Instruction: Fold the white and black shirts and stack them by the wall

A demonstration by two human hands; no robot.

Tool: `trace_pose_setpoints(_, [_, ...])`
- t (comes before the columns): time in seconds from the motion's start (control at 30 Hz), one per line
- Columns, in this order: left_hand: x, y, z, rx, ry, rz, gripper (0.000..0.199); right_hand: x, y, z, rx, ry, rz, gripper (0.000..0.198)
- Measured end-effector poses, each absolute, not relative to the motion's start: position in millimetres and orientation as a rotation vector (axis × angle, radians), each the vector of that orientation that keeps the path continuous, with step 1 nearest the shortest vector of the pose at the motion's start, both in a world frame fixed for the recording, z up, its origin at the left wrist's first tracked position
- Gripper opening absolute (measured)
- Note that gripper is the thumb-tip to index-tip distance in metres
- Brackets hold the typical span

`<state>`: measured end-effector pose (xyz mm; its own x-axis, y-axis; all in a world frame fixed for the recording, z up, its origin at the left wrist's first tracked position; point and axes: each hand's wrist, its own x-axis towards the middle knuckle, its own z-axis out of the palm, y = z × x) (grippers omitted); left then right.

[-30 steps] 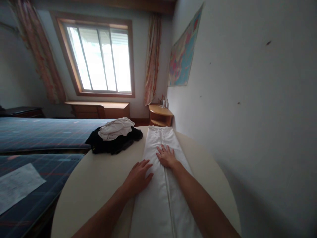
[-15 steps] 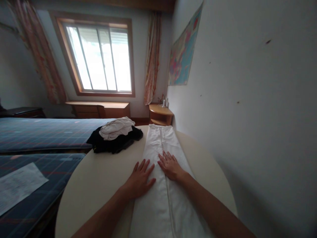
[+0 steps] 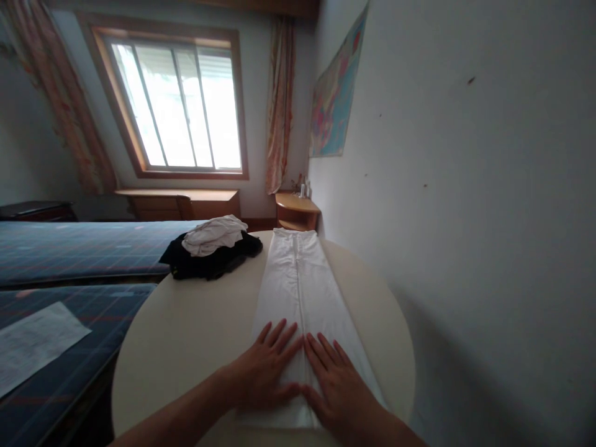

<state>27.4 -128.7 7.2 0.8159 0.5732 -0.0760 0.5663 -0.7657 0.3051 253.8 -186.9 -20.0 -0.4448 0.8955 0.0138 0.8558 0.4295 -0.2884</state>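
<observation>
A long piece of white clothing (image 3: 305,279), apparently trousers, lies flat across the round table with a line running down its middle. Its far end is narrower and its near end wider. My left hand (image 3: 272,366) rests palm down on the near part, left of the middle line, fingers spread. On the other side of that line my right hand (image 3: 333,379) lies flat on the cloth, fingers stretched out. The two hands are close together, and neither grips anything.
Beneath the cloth is a round cream table (image 3: 172,347). At its far left sits a heap of black clothing (image 3: 200,267) topped by a pale cloth (image 3: 216,236). Plaid mattresses (image 3: 84,251) stand to the left, one bearing a paper sheet (image 3: 40,341). A wall (image 3: 465,248) rises on the right.
Both hands have moved toward me along the white trousers and closer together, the right one travelling further. The trousers' near end has come into view, and the cloth looks smoother. The camera view has shifted slightly.
</observation>
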Motion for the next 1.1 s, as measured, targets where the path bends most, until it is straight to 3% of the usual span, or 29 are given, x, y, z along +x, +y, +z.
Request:
trace_pose_setpoints(0.17, [14.6, -150.9, 15.6, 2.670, 0.692, 0.070, 0.071, 243.8, -187.7, -14.9, -1.678, -2.423, 0.361, 0.064])
trace_pose_setpoints(0.37, [12.5, -168.0, 19.4, 2.824, 0.683, 0.165, 0.035, 234.6, -184.4, -19.6, -1.751, -2.296, 0.262, 0.055])
trace_pose_setpoints(0.53, [16.3, -177.9, 15.4, 3.130, 0.684, 0.074, 0.009, 246.7, -195.3, -22.5, -1.472, -2.368, 0.248, 0.050])
trace_pose_setpoints(0.7, [20.5, -175.1, 10.6, 3.095, 0.828, 0.155, 0.003, 250.4, -210.7, -12.1, -1.321, -2.533, 0.356, 0.077])
trace_pose_setpoints(0.87, [23.3, -168.0, 19.6, 2.961, 0.988, 0.217, 0.009, 238.8, -209.6, 2.4, -1.487, -2.421, 0.377, 0.044])
trace_pose_setpoints(0.93, [22.2, -166.6, 22.7, 2.991, 0.965, 0.184, 0.003, 237.1, -204.3, 9.3, -1.534, -2.423, 0.410, 0.046])
trace_pose_setpoints(1.03, [17.2, -163.9, 24.4, 3.044, 0.899, 0.113, 0.019, 239.6, -196.2, 19.3, -1.566, -2.471, 0.447, 0.049])
trace_pose_setpoints(1.1, [12.5, -160.5, 24.4, 3.038, 0.900, 0.081, 0.016, 243.1, -193.3, 23.2, -1.564, -2.510, 0.452, 0.050])
